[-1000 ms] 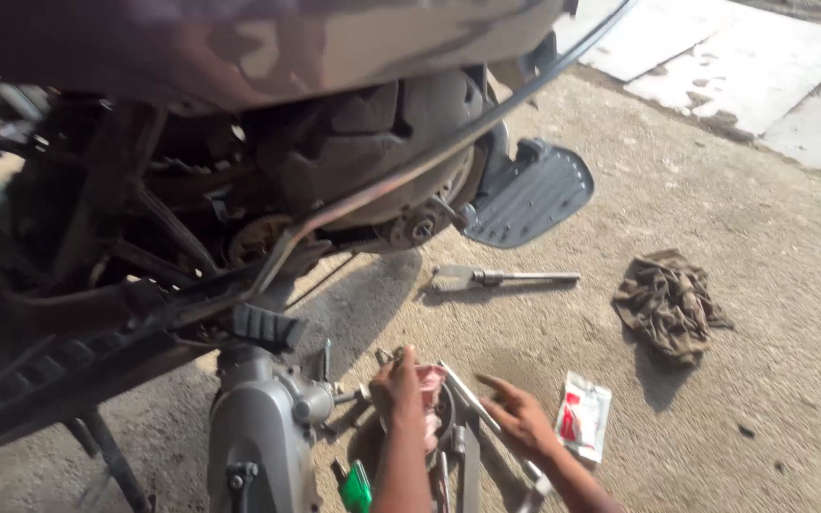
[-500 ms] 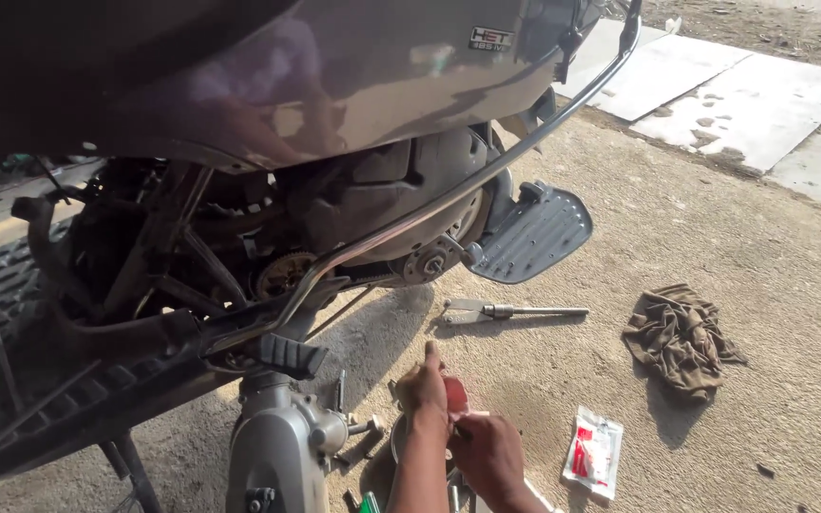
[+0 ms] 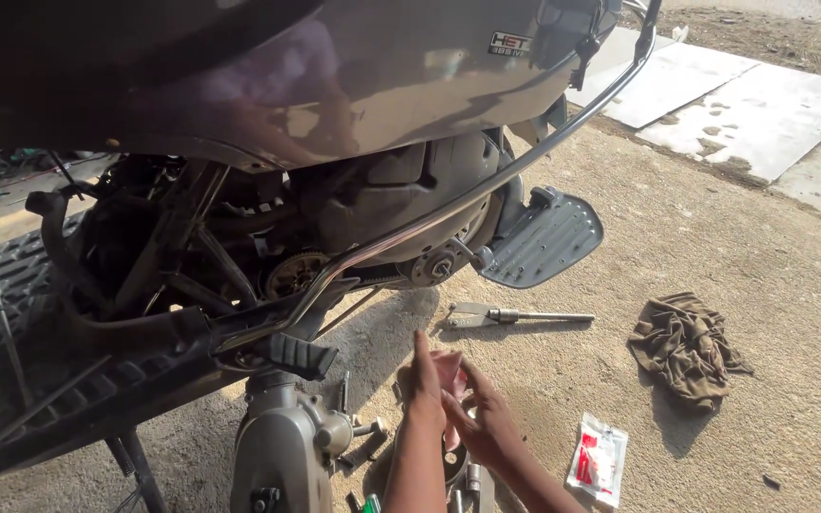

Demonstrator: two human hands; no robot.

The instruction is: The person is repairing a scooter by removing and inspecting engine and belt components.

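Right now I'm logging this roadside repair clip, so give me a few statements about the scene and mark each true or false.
1. A crumpled brown rag lies on the ground to the right. True.
2. The metal tool rests on the rag. False: it lies on bare ground, apart from the rag.
3. Both hands, left hand and right hand, are together around a small pinkish-red thing. True.
4. A red-and-white packet is held in the right hand. False: it lies on the ground beside the hands.
5. The footrest plate lies flat on the ground. False: it hangs off the scooter.
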